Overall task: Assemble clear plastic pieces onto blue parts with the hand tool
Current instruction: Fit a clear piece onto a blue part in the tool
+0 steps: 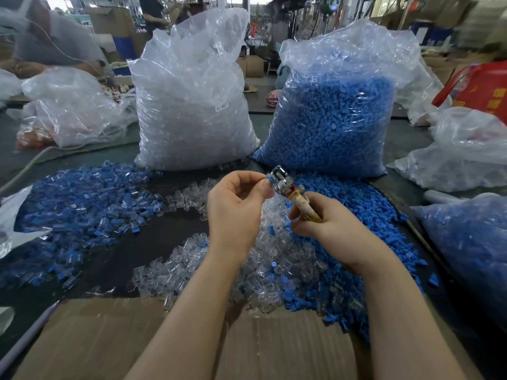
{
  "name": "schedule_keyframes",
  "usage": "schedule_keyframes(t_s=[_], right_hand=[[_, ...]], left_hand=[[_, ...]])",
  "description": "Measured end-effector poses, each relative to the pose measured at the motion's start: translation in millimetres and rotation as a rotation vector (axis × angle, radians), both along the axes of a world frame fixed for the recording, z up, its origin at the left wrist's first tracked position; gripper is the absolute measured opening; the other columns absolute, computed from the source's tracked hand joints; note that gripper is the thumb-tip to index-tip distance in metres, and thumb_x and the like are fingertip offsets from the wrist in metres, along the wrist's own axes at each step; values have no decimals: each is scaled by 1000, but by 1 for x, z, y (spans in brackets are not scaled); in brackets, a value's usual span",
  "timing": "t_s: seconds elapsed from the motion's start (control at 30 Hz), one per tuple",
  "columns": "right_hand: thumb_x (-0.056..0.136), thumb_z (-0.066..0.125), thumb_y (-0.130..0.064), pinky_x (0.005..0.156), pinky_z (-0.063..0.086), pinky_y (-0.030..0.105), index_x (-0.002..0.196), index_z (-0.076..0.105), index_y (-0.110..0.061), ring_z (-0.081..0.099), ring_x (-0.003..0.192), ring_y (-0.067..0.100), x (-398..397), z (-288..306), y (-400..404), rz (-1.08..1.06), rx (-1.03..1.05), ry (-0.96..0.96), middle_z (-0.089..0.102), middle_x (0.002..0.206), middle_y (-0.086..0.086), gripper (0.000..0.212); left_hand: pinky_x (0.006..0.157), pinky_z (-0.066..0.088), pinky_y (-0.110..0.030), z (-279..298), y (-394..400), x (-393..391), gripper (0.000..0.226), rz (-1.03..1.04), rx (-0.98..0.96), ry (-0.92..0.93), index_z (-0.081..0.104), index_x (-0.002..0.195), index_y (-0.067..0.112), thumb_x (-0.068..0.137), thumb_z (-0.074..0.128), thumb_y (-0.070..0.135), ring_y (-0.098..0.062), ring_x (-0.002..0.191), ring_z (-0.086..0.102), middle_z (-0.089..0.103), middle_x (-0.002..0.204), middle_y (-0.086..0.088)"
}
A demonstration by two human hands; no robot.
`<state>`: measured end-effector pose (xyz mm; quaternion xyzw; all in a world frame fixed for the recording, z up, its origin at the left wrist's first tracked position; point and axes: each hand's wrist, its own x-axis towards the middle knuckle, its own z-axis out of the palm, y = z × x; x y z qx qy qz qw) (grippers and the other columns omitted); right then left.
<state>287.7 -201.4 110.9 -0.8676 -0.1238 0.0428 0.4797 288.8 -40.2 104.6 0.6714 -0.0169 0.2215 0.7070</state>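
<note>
Above the middle of the counter [170, 231], near its front edge, a hand tool [290, 193] is held between both hands. Its wrapped handle is gripped in the curled fingers of the right hand [329, 223], metal head pointing up and away. At the head, a small blue part [270, 179] is pinched by thumb and finger of the left hand [236, 207]; both grips are closed on their objects. Whether a clear piece is already seated on the blue part cannot be told; the spot is too small and partly hidden.

Loose clear plastic pieces [219, 259] are heaped under the hands, loose blue parts [365, 215] toward the right edge. What are judged to be finished assemblies [82, 204] are piled toward the left edge. Two full sacks, one of clear stock [192, 105] and one of blue stock [334, 119], stand at the back. A cardboard flap [164, 338] lies along the front edge.

Risks, as judged:
- Part is tiny; if it is fed askew, a skewed press or cracked clear piece is likely.
- Left fingertips sit right at the tool head; a pinch is possible if the tool is closed early.
- A dropped part would be lost among the mixed heaps below.
</note>
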Motion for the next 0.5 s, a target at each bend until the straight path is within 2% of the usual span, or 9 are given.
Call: schedule_keyframes(t_s=[0.1, 0.27, 0.33, 0.5], right_hand=[[84, 68, -15, 70, 44, 39, 92, 58, -18, 50, 67, 17, 2, -4, -2, 14, -16, -2, 56, 74, -5, 13], [86, 63, -11, 60, 37, 31, 90, 56, -21, 43, 55, 4, 2, -4, -3, 26, -52, -11, 53, 63, -17, 13], [86, 60, -8, 54, 34, 29, 86, 55, -20, 39, 48, 3, 2, -4, -2, 21, -81, -33, 50, 56, -20, 13], [85, 55, -5, 50, 31, 29, 82, 55, -15, 35, 44, 6, 1, -4, 2, -11, -116, -84, 47, 51, -13, 11]], left_hand=[[69, 54, -16, 0, 0, 0, 13, -15, -1, -5, 70, 84, 16, 88, 70, 3, -9, 74, 72, 74, 76, 3], [68, 54, -15, 0, 2, 0, 7, -42, -19, 4, 71, 87, 12, 88, 70, 5, -7, 71, 71, 75, 76, 1], [68, 54, -16, 0, 2, 0, 8, -39, -25, 2, 70, 87, 12, 88, 69, 4, -8, 72, 71, 75, 76, 1], [67, 54, -16, 2, 1, 0, 9, -18, -45, 10, 70, 87, 10, 89, 68, 1, -6, 69, 70, 73, 73, 2]])
